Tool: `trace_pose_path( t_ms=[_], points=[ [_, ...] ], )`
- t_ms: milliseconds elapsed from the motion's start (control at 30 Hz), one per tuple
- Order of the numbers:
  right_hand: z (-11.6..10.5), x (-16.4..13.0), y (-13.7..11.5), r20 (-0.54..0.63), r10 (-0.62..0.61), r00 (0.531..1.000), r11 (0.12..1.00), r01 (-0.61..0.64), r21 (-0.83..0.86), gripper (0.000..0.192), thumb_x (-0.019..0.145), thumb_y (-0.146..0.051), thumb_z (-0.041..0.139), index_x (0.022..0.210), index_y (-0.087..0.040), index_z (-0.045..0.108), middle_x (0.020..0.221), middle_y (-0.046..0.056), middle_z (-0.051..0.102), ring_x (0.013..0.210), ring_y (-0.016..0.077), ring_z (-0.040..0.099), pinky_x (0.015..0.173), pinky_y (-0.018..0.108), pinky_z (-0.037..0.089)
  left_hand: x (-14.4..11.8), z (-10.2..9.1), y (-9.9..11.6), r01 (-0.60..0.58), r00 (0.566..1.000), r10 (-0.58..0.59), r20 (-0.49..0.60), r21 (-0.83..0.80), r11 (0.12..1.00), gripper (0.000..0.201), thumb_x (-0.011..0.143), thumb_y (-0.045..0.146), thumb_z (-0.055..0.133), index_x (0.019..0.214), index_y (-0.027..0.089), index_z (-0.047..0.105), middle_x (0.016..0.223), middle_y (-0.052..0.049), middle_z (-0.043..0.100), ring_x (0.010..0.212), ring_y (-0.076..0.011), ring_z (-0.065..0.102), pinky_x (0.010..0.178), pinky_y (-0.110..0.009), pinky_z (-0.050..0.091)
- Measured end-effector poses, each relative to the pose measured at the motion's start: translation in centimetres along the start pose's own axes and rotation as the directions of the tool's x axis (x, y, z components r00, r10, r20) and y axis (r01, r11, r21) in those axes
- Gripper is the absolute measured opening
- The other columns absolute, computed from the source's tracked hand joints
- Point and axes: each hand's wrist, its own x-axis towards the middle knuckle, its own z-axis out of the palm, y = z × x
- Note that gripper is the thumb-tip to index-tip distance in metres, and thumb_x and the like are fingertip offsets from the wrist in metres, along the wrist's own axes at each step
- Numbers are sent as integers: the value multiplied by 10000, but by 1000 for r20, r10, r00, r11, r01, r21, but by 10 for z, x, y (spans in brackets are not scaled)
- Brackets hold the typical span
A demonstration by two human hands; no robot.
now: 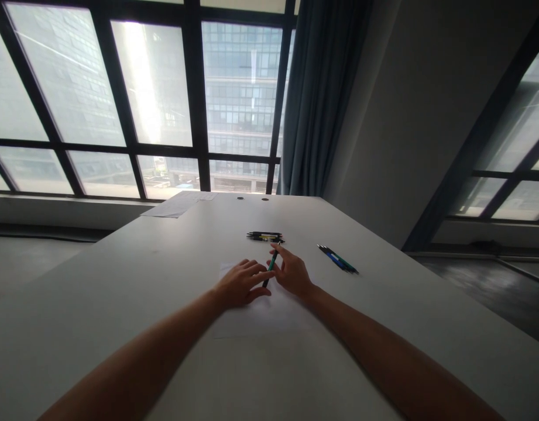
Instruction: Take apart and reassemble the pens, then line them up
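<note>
A slim green-and-black pen [272, 261] is held at a slant over a sheet of white paper [251, 321]. My right hand [294, 273] has its bent fingers round the pen's upper part. From the other side, my left hand [243, 285] reaches to the pen's lower end; its forefinger touches the barrel and its thumb lies lower, apart from the forefinger. Just beyond my hands, several dark pens [264, 236] lie side by side, crosswise to me. Right of my right hand, a slanted group of blue and green pens [338, 259] rests on the table.
The long white table [164, 275] stretches away toward the windows. Some printed papers [175, 204] lie at its far left corner. Two small dark round discs [240, 198] sit near the far edge. A blue curtain [324, 99] hangs behind the table.
</note>
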Motion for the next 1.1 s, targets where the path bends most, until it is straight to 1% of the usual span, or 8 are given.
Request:
trace_pose_path(
  t_ms=[200, 300, 467, 567, 767, 867, 967, 1100],
  points=[
    [-2, 1, -4, 13, 9, 1000, 997, -10, 79, 440, 850, -301, 553, 1271, -182, 504, 1032, 64, 687, 526, 103, 554, 605, 253, 479, 1, 7, -3, -28, 1000, 27, 6, 35, 999, 445, 936, 505, 401, 1190, 190, 586, 1057, -125, 640, 975, -216, 582, 870, -385, 502],
    [-4, 2, -6, 20, 10, 1000, 979, -14, 206, 449, 783, -201, 529, 1232, -195, 524, 999, 47, 682, 530, 94, 545, 565, 234, 470, 1, 10, -5, -53, 998, 53, -15, 45, 998, 434, 942, 484, 408, 1204, 180, 572, 1038, -128, 638, 955, -215, 583, 857, -388, 521],
    [-8, 10, -2, 72, 165, 984, 792, -176, 585, 427, 741, -216, 412, 1144, -190, 549, 951, 43, 617, 588, 107, 590, 528, 232, 499, 0, 9, -7, -66, 997, 67, -41, 21, 998, 443, 968, 142, 247, 1361, 190, 444, 1158, -137, 607, 1008, -198, 561, 886, -384, 515],
    [-13, 20, 8, 41, 305, 952, 720, -258, 645, 355, 752, -287, 440, 1071, -181, 555, 904, 24, 567, 604, 117, 618, 557, 252, 525, -2, 10, -9, -29, 998, 30, -51, 32, 999, 451, 947, 117, 265, 1354, 176, 451, 1149, -131, 618, 988, -197, 561, 863, -376, 506],
    [-52, 39, 63, -125, 432, 893, 839, -346, 420, 495, 756, -310, 524, 1231, -176, 490, 945, 60, 651, 495, 105, 565, 526, 265, 490, -5, 12, -12, 113, 993, -114, 8, 77, 991, 321, 952, 214, 351, 1126, 171, 617, 974, -111, 678, 929, -202, 589, 824, -362, 468],
    [-82, 34, 106, -291, 452, 843, 892, -430, 139, 329, 721, -282, 607, 1018, -141, 635, 931, 103, 702, 610, 158, 619, 683, 316, 511, -6, 12, -12, 182, 982, -185, 37, 84, 980, 288, 929, 211, 395, 1076, 178, 640, 951, -97, 690, 910, -202, 597, 825, -354, 462],
    [-107, 20, 148, -337, 468, 817, 842, -528, -111, 237, 701, -183, 602, 904, -132, 712, 951, 125, 716, 845, 234, 660, 873, 357, 476, -6, 12, -12, 204, 976, -209, 68, 66, 977, 258, 906, 198, 430, 1047, 187, 647, 936, -74, 700, 885, -197, 611, 815, -341, 465],
    [-116, 1, 187, -267, 582, 768, 747, -634, -198, 346, 629, -88, 592, 936, -140, 745, 972, 111, 725, 940, 255, 657, 857, 323, 491, -6, 14, -13, 217, 972, -221, 78, 57, 975, 246, 894, 198, 446, 1033, 193, 649, 932, -63, 705, 867, -196, 628, 799, -335, 477]
  ],
)
